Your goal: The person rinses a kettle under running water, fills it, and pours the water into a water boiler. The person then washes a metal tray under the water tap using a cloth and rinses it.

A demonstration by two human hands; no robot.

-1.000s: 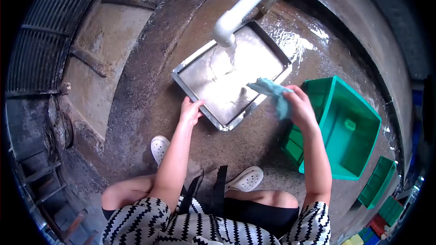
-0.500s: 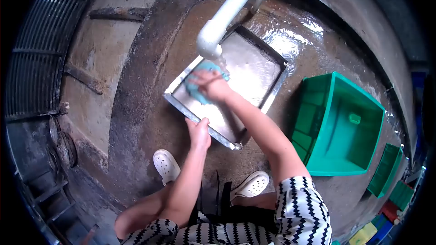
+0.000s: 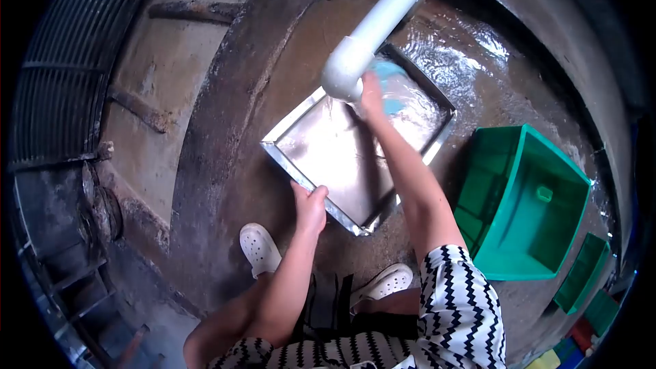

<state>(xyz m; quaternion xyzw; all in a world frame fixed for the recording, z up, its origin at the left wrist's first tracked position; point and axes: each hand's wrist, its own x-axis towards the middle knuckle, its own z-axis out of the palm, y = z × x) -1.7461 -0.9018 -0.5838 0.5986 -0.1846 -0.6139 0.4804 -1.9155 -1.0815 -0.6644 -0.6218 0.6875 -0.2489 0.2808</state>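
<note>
A rectangular metal tray [image 3: 335, 157] with raised edges lies tilted under a white pipe spout, and water runs over its shiny bottom. My left hand [image 3: 311, 210] is closed round the tray's near rim, thumb on top. Inside the tray, toward the far side, my right hand [image 3: 372, 99] presses on a light blue cloth [image 3: 391, 76]. The pipe's elbow hides part of that hand, and its fingers are blurred.
The white pipe [image 3: 383, 17] reaches in from above, over the tray. To the right stands a green plastic crate [image 3: 488, 198], with a smaller green bin [image 3: 582, 273] beyond it. The concrete floor [image 3: 471, 68] is wet. At the left is a metal grating [image 3: 65, 61].
My right hand has swept the cloth from the tray's left part to its far right part. The left hand keeps its hold on the rim. The whole view has shifted slightly.
</note>
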